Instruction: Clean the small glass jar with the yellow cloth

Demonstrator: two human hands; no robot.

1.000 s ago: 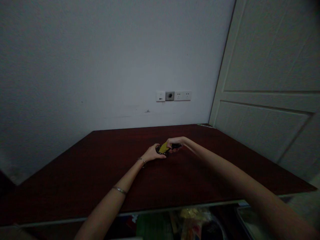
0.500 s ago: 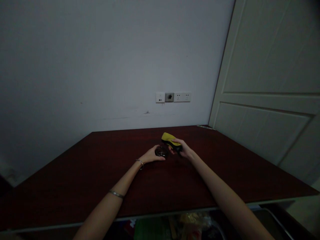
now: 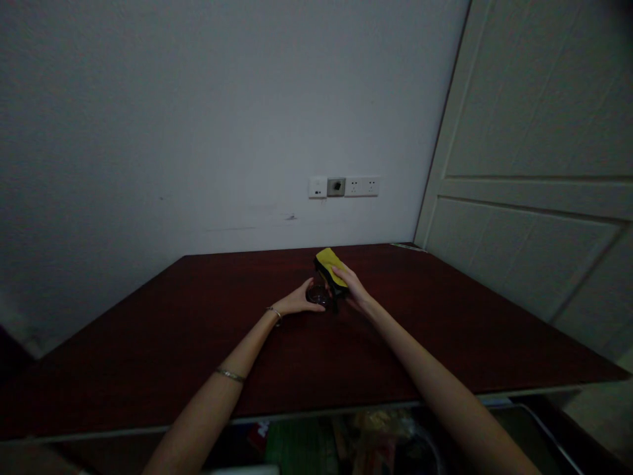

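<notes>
My right hand (image 3: 354, 291) grips a yellow sponge with a dark underside (image 3: 329, 262) and holds it tilted up against a small dark round glass object (image 3: 317, 291) on the dark red table (image 3: 198, 343). My left hand (image 3: 297, 302) curls around the left side of that round object and steadies it on the tabletop. The light is dim, so what the round object is stays unclear. Bracelets show on my left wrist and forearm.
A white wall with a row of sockets (image 3: 343, 187) stands behind the table. A white panelled door (image 3: 534, 198) closes the right side. Below the table's front edge lie several coloured packets (image 3: 346, 445).
My right hand lifted the sponge off the round object, turned it over and now sets it upright against the object's right side. My left hand stayed on the object.
</notes>
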